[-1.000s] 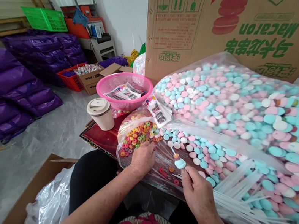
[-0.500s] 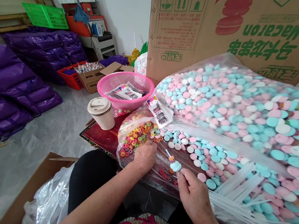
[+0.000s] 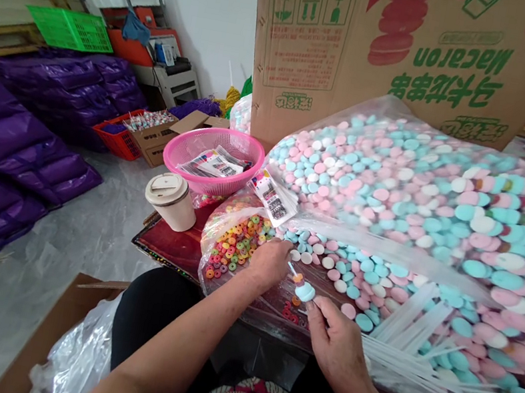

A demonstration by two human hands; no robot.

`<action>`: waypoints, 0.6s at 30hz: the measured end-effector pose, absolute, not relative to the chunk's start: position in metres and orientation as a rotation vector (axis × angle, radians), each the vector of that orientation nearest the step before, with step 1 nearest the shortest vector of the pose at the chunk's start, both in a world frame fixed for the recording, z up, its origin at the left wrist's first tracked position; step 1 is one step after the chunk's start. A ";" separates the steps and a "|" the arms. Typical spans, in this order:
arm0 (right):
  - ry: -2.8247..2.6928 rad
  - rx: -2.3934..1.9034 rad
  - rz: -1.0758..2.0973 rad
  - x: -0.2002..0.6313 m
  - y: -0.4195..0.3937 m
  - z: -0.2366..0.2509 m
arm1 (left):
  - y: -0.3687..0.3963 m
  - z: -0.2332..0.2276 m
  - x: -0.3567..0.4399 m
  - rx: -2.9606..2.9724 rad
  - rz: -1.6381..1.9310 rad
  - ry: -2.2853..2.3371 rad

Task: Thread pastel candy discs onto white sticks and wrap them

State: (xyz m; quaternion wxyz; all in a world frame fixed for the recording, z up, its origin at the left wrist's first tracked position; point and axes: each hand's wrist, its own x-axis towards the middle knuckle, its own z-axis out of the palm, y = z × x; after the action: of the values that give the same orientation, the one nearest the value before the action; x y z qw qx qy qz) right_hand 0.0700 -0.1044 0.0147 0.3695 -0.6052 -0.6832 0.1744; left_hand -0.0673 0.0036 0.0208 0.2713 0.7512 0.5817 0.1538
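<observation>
right hand (image 3: 335, 345) holds candy stick (image 3: 300, 284); left hand (image 3: 270, 262) touches its tip.

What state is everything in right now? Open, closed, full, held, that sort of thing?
Right hand: shut on the stick, fingers pinching it.
Stick: held, tilted, a blue disc and an orange ring threaded on.
Left hand: by the stick's tip; grip unclear.
Ring bag: open, rings heaped inside.
Disc bag: very full.
Cup: upright, lid on.
Pink basket: holding printed packets.
</observation>
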 end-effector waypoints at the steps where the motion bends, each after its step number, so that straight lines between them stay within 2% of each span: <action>1: -1.753 -1.554 0.440 0.072 -0.105 0.015 | 0.009 0.018 -0.062 2.010 0.420 1.572; 7: -1.720 -1.700 0.420 0.092 -0.106 0.012 | 0.003 0.008 -0.062 1.863 0.491 1.535; 13: -1.781 -1.717 0.428 0.092 -0.101 0.004 | -0.024 0.017 -0.096 0.883 0.849 1.138; 18: -1.849 -1.911 0.255 0.087 -0.075 0.004 | -0.022 0.017 -0.100 0.544 0.929 1.022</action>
State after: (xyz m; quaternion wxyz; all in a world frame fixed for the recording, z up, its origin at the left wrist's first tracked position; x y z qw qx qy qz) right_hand 0.0873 -0.0753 0.0041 0.2327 -0.6958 -0.6732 0.0927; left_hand -0.1000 -0.0219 0.0174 0.7370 0.2476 0.4653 0.4230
